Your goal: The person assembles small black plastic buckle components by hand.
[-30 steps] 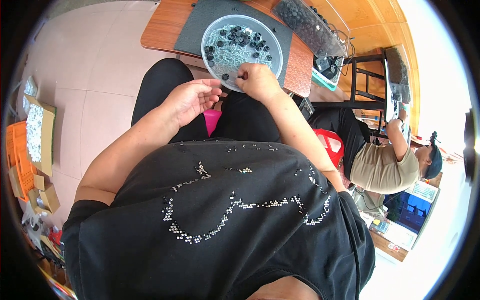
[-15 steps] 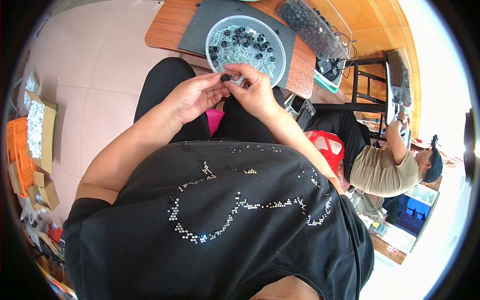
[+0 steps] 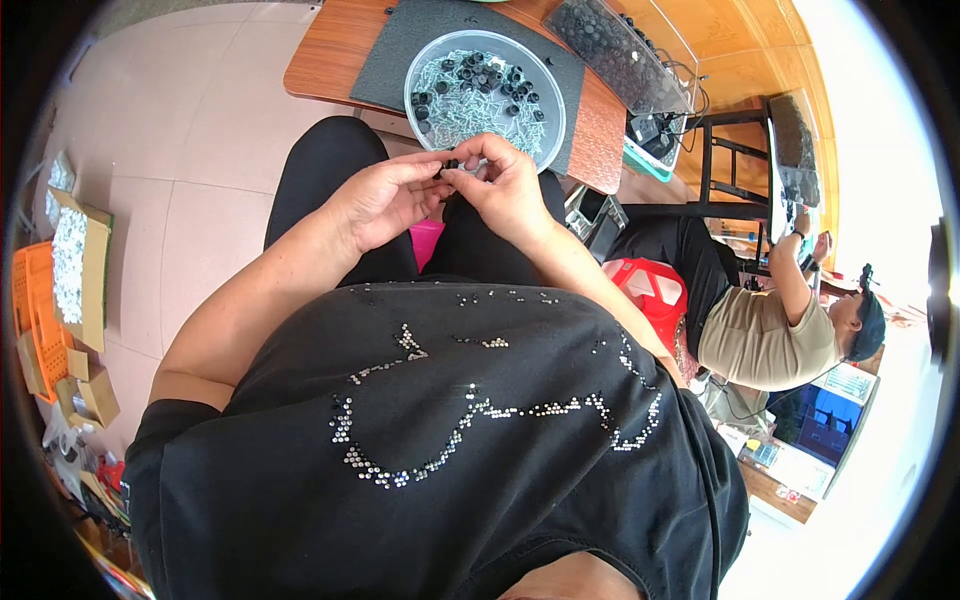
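Above my lap, both hands meet around a small round black plastic part [image 3: 449, 168]. My left hand [image 3: 385, 203] pinches it between thumb and fingertips, palm partly turned up. From the other side my right hand [image 3: 505, 187] closes thumb and forefinger at the same part; whether a screw is between the fingers I cannot make out. Just beyond the fingers stands a round clear plastic bowl [image 3: 412, 98] of loose silver screws [image 3: 455, 112], with several black knob-like parts [image 3: 480, 72] lying on top.
The bowl rests on a dark mat [image 3: 385, 70] on a brown wooden table [image 3: 325, 55]. A clear bin of black parts [image 3: 620, 60] stands at its right. Another person [image 3: 765, 335] sits at the right. Cardboard boxes [image 3: 95, 275] and an orange crate [image 3: 38, 310] are at the left.
The black part has tilted and moved slightly left between my fingertips, and my right fingers have shifted around it. The view has shifted a little. The other person's hands have moved.
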### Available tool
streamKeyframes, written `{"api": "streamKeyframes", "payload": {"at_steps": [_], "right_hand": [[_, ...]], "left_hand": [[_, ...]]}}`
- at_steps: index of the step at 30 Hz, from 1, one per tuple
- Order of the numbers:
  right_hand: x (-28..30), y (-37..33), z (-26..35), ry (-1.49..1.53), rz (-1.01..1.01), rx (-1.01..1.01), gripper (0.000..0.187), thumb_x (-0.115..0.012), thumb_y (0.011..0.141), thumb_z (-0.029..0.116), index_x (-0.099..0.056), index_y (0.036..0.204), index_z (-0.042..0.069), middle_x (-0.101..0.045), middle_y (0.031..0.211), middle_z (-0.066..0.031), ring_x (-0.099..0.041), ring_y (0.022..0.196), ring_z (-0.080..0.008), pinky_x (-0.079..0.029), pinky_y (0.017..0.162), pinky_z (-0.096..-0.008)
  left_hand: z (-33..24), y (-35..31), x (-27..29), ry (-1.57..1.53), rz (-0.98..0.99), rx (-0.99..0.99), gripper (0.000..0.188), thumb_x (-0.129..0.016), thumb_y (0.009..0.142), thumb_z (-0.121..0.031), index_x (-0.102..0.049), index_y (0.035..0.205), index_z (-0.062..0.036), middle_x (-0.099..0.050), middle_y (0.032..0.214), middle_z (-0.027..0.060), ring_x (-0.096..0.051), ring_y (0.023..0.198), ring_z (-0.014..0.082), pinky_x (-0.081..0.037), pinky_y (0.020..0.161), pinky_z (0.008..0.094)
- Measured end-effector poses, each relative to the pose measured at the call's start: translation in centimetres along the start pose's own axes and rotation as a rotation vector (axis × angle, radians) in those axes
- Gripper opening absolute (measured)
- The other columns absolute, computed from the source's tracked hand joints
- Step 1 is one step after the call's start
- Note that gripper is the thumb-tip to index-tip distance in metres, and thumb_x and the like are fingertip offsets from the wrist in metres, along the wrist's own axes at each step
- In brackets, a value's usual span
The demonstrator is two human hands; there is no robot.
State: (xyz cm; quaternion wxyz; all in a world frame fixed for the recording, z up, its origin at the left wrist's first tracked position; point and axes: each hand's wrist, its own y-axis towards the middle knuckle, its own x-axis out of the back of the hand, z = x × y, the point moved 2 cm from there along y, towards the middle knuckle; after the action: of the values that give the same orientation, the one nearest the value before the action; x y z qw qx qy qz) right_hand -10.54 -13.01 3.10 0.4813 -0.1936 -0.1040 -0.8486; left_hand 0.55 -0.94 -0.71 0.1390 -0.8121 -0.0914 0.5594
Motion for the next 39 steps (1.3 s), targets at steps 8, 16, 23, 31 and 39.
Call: {"api": "streamKeyframes", "payload": {"at_steps": [8,16,23,31,39], "right_hand": [[0.0,-0.4,1.3,-0.234,-0.021,0.215,0.019,-0.071,0.071,0.002,-0.066,0.089,0.004,-0.058,0.076,-0.0066,-0.057,0.065,-0.0158,-0.047,0.059,-0.0273],[2.4,1.9,-0.8,-0.134,0.043,0.051,0.021,-0.063,0.079,0.007,-0.069,0.099,0.007,-0.066,0.090,-0.0088,-0.063,0.081,-0.0175,-0.050,0.068,-0.0298],[7.0,8.0,-5.4,-0.872,-0.151,0.305,0.013,-0.064,0.077,0.006,-0.071,0.088,0.006,-0.065,0.082,-0.0122,-0.063,0.082,-0.0282,-0.050,0.077,-0.0349],[6.0,9.3,-5.9,-1.129,-0.032,0.250,0.006,-0.063,0.075,0.009,-0.067,0.080,0.006,-0.062,0.083,-0.0128,-0.060,0.088,-0.0303,-0.049,0.079,-0.0401],[5.8,8.0,-5.6,-0.909,-0.101,0.219,0.007,-0.061,0.075,0.009,-0.062,0.080,0.004,-0.064,0.083,-0.0162,-0.062,0.082,-0.0328,-0.050,0.074,-0.0418]], "left_hand": [[0.2,0.0,0.0,0.138,-0.117,0.002,0.015,-0.058,0.090,-0.013,-0.062,0.102,-0.0044,-0.063,0.087,0.0005,-0.055,0.074,0.0090,-0.046,0.066,0.0216],[-0.3,0.1,0.8,0.183,-0.110,-0.001,0.017,-0.061,0.089,-0.014,-0.060,0.105,-0.0073,-0.059,0.084,-0.0030,-0.051,0.072,0.0044,-0.041,0.060,0.0171],[-0.4,-0.2,0.7,0.171,-0.179,-0.036,0.016,-0.056,0.092,-0.013,-0.059,0.106,-0.0057,-0.056,0.081,-0.0037,-0.052,0.070,0.0041,-0.044,0.062,0.0165],[-0.9,-0.2,0.5,0.133,-0.128,-0.074,0.020,-0.052,0.094,-0.011,-0.055,0.112,-0.0025,-0.057,0.086,0.0007,-0.056,0.076,0.0060,-0.048,0.067,0.0167],[-1.1,0.0,0.6,-0.091,-0.071,-0.090,0.022,-0.051,0.094,-0.008,-0.054,0.115,-0.0010,-0.058,0.091,0.0037,-0.059,0.082,0.0086,-0.052,0.074,0.0182]]}}
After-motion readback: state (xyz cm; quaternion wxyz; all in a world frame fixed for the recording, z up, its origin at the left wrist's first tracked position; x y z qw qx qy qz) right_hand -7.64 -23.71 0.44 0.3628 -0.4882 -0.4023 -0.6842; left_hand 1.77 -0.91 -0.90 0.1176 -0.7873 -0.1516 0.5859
